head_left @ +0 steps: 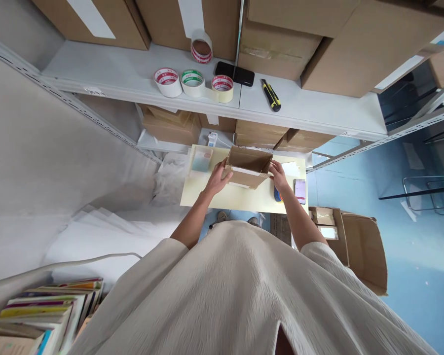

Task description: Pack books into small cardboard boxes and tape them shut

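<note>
A small brown cardboard box [244, 178] with its top side open is held tilted above the pale yellow table [192, 190]. My left hand [218, 178] grips its left end, thumb on the near side. At the right end, my right hand [278, 175] has its fingers closed on the box edge. White strips run along the near face of the box. Partly behind my right wrist lies a blue round object [277, 194], perhaps a tape roll. A phone with a lit screen [300, 191] rests to the right of that hand.
A grey shelf [296, 106] crosses ahead, bearing several tape rolls [193, 84], a black phone [235, 74], a yellow-black utility knife [270, 95] and large cartons [336, 54]. An open carton [362, 251] stands on the floor at right. Books [48, 315] are stacked at lower left.
</note>
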Demonstrator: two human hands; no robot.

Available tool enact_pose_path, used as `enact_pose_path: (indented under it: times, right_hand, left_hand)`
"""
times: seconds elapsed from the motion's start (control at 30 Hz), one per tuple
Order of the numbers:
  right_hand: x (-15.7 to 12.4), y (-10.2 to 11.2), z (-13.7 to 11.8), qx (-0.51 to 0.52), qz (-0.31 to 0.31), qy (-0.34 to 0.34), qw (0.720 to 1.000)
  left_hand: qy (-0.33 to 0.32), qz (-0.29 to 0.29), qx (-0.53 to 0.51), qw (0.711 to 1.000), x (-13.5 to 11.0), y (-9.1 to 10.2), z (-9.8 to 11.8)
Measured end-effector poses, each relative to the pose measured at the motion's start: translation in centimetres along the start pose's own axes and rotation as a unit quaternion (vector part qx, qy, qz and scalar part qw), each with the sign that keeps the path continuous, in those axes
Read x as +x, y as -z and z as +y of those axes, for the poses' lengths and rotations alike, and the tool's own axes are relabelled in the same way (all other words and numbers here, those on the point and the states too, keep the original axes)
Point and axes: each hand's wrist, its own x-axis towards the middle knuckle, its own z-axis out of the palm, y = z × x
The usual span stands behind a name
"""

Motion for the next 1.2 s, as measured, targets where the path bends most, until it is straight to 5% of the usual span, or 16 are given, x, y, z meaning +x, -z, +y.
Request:
enact_pose_path:
  times: [0.1, 0.33, 0.87, 1.2]
  right_hand:
    - [0.0, 0.4, -0.3, 0.030, 0.004, 0.027, 0.999]
    - [-0.7, 0.4, -1.4, 0.019, -0.028, 0.015, 0.999]
    - [-2.4, 3.4, -3.4, -0.117, -0.172, 0.008, 0.978]
    - [-0.6, 0.7, -0.2, -0.203, -0.055, 0.100, 0.973]
  left_hand:
    - [-0.028, 0.008, 0.003, 1.000, -0.2, -0.2, -0.1]
    - [-0.052, -0.073, 0.080, 0.993, -0.4, -1.2, -0.9]
    - [0.010, 0.019, 0.135, 0.991, 1.4, -2.8, 0.3]
    - [0.047, 0.077, 0.183, 0.979, 2.3, -3.8, 1.0]
